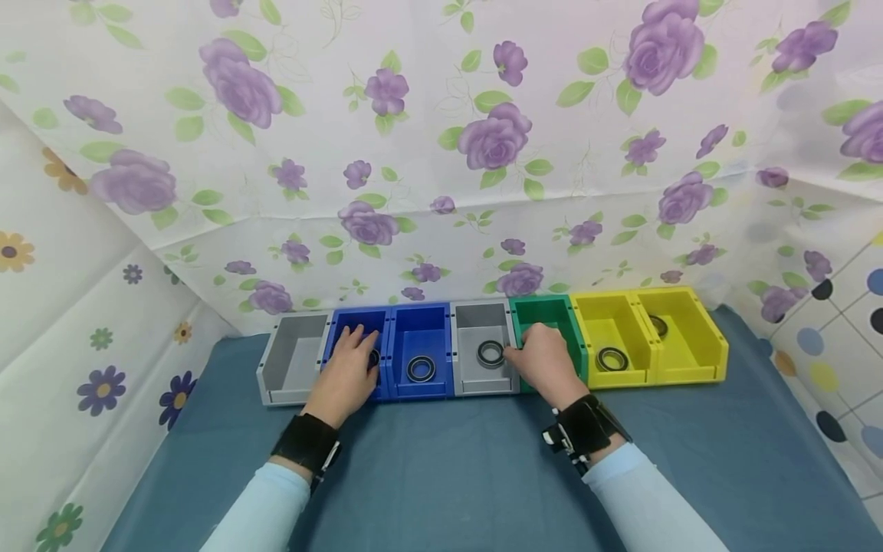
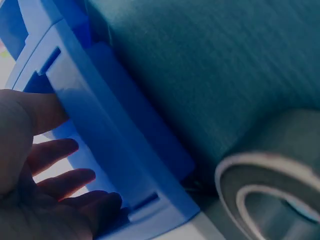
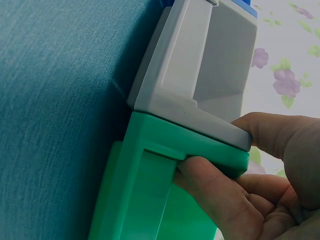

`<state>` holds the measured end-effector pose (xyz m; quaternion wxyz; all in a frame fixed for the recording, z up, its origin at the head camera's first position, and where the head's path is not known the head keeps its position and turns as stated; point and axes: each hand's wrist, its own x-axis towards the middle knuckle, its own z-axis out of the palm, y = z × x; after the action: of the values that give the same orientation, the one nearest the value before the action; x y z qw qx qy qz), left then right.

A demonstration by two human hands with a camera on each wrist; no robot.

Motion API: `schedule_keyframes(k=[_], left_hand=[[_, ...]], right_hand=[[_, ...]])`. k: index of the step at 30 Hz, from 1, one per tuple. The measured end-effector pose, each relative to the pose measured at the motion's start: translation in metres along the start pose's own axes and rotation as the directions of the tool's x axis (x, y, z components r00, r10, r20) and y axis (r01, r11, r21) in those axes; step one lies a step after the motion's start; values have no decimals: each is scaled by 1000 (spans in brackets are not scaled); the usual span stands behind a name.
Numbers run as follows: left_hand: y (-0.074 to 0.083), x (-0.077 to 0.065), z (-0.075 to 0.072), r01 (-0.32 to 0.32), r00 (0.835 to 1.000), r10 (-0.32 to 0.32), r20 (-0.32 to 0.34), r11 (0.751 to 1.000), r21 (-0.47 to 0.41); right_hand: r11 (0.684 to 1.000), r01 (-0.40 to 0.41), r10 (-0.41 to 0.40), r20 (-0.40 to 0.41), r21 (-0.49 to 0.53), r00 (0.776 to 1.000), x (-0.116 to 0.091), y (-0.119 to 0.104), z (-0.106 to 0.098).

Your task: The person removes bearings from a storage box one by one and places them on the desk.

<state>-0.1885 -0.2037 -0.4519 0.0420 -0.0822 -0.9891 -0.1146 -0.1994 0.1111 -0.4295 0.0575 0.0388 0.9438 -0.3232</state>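
In the head view, your left hand (image 1: 348,377) reaches over the left blue bin (image 1: 375,317), fingers spread and gripping nothing you can see, with a dark ring (image 1: 374,359) partly visible beside it. Your right hand (image 1: 547,359) is at the boundary of the middle grey bin (image 1: 474,328) and the green bin (image 1: 545,308). Another ring (image 1: 480,354) lies in that grey bin, close to your right thumb.

In the left wrist view, your fingers extend loosely into the blue bin, apart from one another.

In the right wrist view, your thumb and fingers pinch the adjoining grey and green walls.
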Motion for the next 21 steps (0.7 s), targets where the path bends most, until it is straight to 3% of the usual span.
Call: schedule_keyframes(k=[9,16,21], left_hand=[[-1,6,10,58,996,-55,75,998,-31],[0,8,11,149,979,-134,151,985,-89],[2,10,11,173,974,-154,168,980,-99]], right_hand=[[1000,10,-10,-13,-5,1000,-1,0,2],[1000,9,-9,-12,1,1000,-1,1,1],[1000,5,-5,-4,2,1000,0,0,1]])
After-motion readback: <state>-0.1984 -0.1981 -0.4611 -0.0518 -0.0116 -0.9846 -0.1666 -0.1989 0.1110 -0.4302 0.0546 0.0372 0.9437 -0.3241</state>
